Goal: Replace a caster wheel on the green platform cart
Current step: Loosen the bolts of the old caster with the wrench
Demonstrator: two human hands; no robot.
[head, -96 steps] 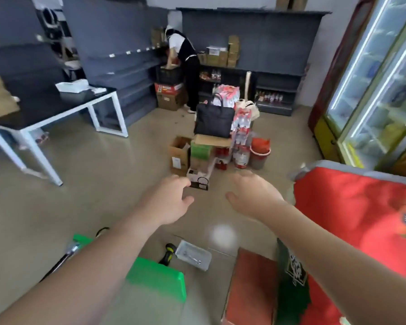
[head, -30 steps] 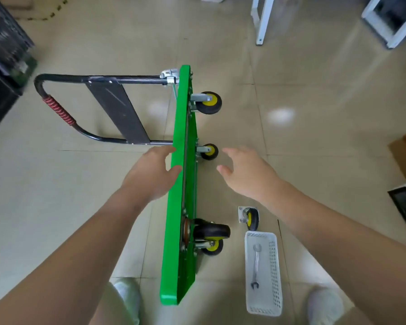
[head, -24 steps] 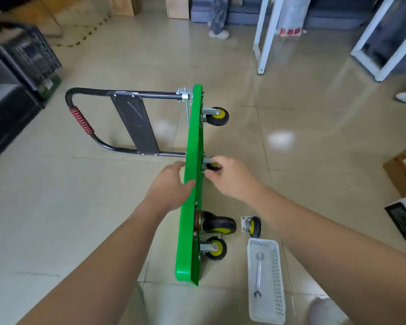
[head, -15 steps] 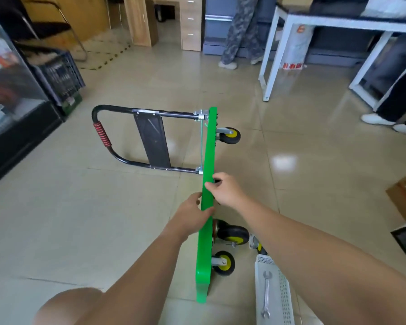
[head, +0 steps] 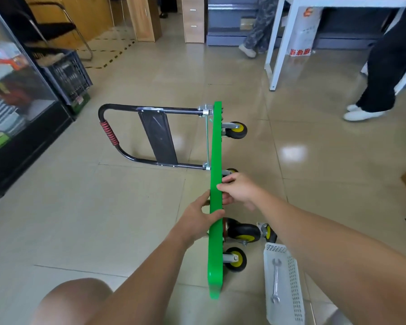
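Steadying step: my left hand (head: 197,219) and right hand (head: 240,191) clamp their fingers on the upper edge of the green platform cart (head: 216,141), tipped sideways; next likely needs the wrench (head: 276,280), lying rightward.

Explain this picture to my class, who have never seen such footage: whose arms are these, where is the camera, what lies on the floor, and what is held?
No machine here: the two bare arms belong to a person wearing a camera on the head, so you look forward and down as they do. The green platform cart stands tipped on its long edge on the tiled floor, black handle sticking out left, wheels pointing right. The left hand and the right hand both grip the cart's upper edge. On the floor to the right lies a loose caster wheel, and beside it a white basket with a wrench inside.
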